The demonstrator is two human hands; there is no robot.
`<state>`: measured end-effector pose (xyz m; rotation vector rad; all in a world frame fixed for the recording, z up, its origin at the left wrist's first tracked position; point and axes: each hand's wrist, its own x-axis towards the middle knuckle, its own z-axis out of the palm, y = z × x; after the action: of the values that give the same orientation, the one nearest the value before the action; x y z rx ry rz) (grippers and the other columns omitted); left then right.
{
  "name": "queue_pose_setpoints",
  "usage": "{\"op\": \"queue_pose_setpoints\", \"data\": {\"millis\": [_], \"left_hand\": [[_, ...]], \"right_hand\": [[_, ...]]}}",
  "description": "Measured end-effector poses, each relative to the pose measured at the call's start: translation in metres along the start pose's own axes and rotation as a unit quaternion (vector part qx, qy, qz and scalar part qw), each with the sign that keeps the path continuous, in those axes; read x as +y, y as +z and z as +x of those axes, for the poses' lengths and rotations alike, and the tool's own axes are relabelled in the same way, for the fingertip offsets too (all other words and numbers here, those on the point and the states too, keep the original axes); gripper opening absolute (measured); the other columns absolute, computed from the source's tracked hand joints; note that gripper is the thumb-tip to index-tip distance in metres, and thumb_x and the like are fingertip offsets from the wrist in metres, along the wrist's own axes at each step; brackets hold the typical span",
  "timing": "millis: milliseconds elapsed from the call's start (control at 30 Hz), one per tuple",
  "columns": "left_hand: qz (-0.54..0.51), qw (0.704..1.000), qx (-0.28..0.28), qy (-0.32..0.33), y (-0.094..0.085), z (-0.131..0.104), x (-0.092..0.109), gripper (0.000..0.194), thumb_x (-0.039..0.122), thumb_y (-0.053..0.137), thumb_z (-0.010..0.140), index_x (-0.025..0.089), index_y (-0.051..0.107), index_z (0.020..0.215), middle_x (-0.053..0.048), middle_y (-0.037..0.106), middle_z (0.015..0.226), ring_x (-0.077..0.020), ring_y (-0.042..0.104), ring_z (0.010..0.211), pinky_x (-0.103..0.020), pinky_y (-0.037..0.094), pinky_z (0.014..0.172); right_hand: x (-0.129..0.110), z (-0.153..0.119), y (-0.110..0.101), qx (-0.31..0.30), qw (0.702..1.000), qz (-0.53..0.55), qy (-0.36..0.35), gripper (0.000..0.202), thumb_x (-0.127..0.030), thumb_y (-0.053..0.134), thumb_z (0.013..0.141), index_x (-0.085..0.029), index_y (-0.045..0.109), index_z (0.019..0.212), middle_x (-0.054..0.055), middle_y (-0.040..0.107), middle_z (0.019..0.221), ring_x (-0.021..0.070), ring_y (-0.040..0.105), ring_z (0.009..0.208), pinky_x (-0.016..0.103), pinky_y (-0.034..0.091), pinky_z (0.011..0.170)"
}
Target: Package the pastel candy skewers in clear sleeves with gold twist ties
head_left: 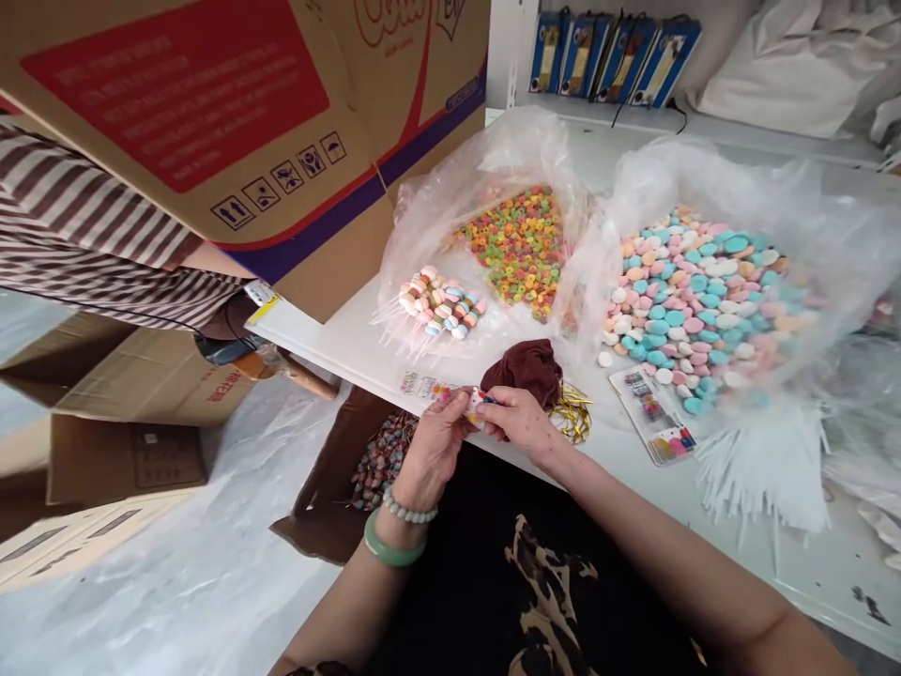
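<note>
Large printed carton (pixel 282 113), red panel, purple band, at the bench's left end. Person in brown-and-white stripes (pixel 91 207) behind it. Open brown cartons (pixel 133 404) on pale floor (pixel 197 582), left. Shelf (pixel 605 115) at back: four blue packages (pixel 623 58) side by side, black cords; white sack (pixel 788 70) to their right.

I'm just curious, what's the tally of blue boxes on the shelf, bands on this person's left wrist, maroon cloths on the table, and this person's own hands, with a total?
Blue boxes: 4
Wrist bands: 2
Maroon cloth: 1
Hands, left hand and right hand: 2
Total: 9
</note>
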<state>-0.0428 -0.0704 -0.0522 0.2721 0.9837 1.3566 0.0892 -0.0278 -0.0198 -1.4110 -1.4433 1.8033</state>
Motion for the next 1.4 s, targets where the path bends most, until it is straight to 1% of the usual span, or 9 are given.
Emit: {"op": "queue_pose_setpoints", "data": {"millis": [133,233,400,600,767,900,1167,1300,1400], "left_hand": [[-0.045,0.993,0.096,0.049,-0.026,0.006,0.021,0.022,0.022,0.084,0.063,0.013,0.069,0.077,-0.002,0.069,0.075,-0.0116,0.063,0.067,-0.024,0.052,0.066],[-0.075,0.99,0.104,0.061,-0.03,0.006,0.031,0.024,0.017,0.083,0.062,0.012,0.071,0.081,-0.002,0.071,0.078,-0.0112,0.064,0.069,-0.024,0.053,0.071],[-0.092,0.988,0.106,0.059,-0.023,0.003,0.036,0.023,0.017,0.082,0.063,0.013,0.071,0.082,-0.002,0.071,0.078,-0.0115,0.063,0.067,-0.024,0.054,0.068],[-0.077,0.99,0.108,0.057,-0.025,0.009,0.039,0.025,0.017,0.079,0.063,0.014,0.07,0.087,-0.004,0.071,0.087,-0.0137,0.066,0.075,-0.026,0.054,0.072],[-0.029,0.995,0.095,0.028,-0.022,0.012,0.038,0.019,0.01,0.075,0.056,0.015,0.063,0.069,0.003,0.06,0.069,-0.0078,0.054,0.055,-0.021,0.042,0.049],[-0.007,0.996,0.091,0.023,-0.022,0.008,0.039,0.022,0.015,0.081,0.057,0.015,0.066,0.073,0.003,0.059,0.069,-0.0066,0.053,0.056,-0.02,0.042,0.052],[0.022,0.996,0.072,0.048,-0.017,0.006,0.032,0.032,0.024,0.085,0.059,0.015,0.068,0.085,0.0,0.065,0.079,-0.007,0.054,0.055,-0.023,0.045,0.052],[0.006,0.996,0.075,0.056,-0.021,0.005,0.035,0.032,0.027,0.085,0.061,0.016,0.065,0.083,0.001,0.065,0.082,-0.0079,0.056,0.054,-0.023,0.047,0.05],[0.016,0.997,0.056,0.043,-0.026,0.003,0.04,0.031,0.03,0.083,0.066,0.015,0.064,0.085,-0.001,0.065,0.075,-0.0109,0.06,0.052,-0.023,0.047,0.048]], "right_hand": [[-0.009,0.037,0.019,0.005,0.991,-0.125,-0.042,0.018,-0.031,0.055,0.077,-0.021,0.064,0.089,-0.004,0.061,0.067,0.0112,0.052,0.05,0.024,0.042,0.055],[-0.018,0.07,0.037,0.023,0.959,-0.263,-0.099,0.029,-0.028,0.048,0.083,-0.025,0.064,0.108,-0.001,0.069,0.086,0.0169,0.062,0.074,0.027,0.045,0.072],[-0.024,0.099,0.05,0.028,0.898,-0.435,-0.058,0.028,-0.032,0.043,0.089,-0.024,0.067,0.102,0.004,0.071,0.099,0.0214,0.063,0.09,0.029,0.042,0.073],[-0.017,0.076,0.015,0.131,0.862,-0.486,-0.062,0.033,-0.033,0.036,0.096,-0.025,0.066,0.106,0.003,0.071,0.089,0.0195,0.062,0.082,0.027,0.037,0.066],[-0.02,0.047,-0.016,0.205,0.77,-0.593,-0.115,0.031,-0.026,0.036,0.098,-0.022,0.063,0.111,0.007,0.068,0.098,0.0191,0.061,0.084,0.028,0.035,0.066],[-0.013,0.024,-0.031,0.207,0.708,-0.672,-0.065,0.023,-0.025,0.042,0.095,-0.016,0.063,0.098,0.012,0.062,0.101,0.023,0.059,0.09,0.03,0.037,0.069],[0.02,0.029,-0.044,0.207,0.712,-0.67,-0.043,0.025,-0.025,0.037,0.097,-0.017,0.061,0.099,0.009,0.064,0.1,0.0188,0.061,0.08,0.029,0.03,0.059],[0.013,0.023,-0.048,0.197,0.722,-0.663,-0.036,0.024,-0.029,0.039,0.097,-0.02,0.062,0.097,0.007,0.065,0.098,0.0192,0.062,0.081,0.029,0.03,0.059],[-0.007,0.008,-0.044,0.137,0.72,-0.68,-0.017,0.022,-0.013,0.042,0.091,-0.021,0.061,0.1,0.008,0.065,0.098,0.0183,0.063,0.076,0.03,0.03,0.057]]}}
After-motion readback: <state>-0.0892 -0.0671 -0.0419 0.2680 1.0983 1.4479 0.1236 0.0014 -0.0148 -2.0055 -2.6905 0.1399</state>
